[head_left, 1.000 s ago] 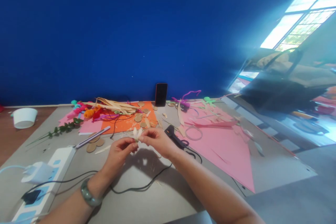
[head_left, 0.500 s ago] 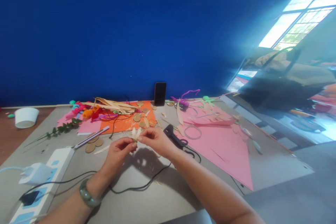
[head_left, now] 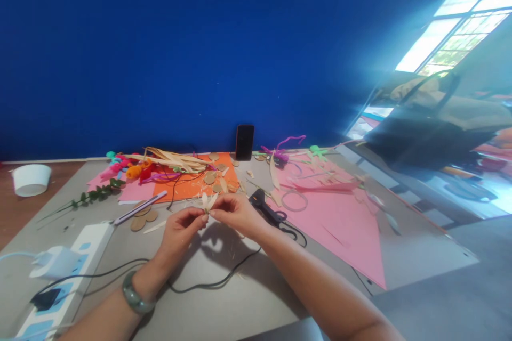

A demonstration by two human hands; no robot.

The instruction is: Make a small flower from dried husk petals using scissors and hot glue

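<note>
Over the grey table my left hand pinches the base of a small pale piece with petal-like strips, thumb against forefinger. My right hand meets it from the other side, its thumb and forefinger closed on the same piece at the right-hand strip. The fingertips of both hands nearly touch, and they hide the lower end of the piece. Just right of my right hand lies a black glue gun. Below my hands, thin pale scraps are scattered on the table.
A white power strip with plugs sits at left; a black cable crosses the table. Dry pale strips lie on orange paper. Pink sheets spread at right. A phone leans against the blue panel. A white cup stands far left.
The right-hand pale strip now leans further outward, spreading from the other. Both hands keep their pinch in nearly the same place. The white cup has shifted left, covering a green bit.
</note>
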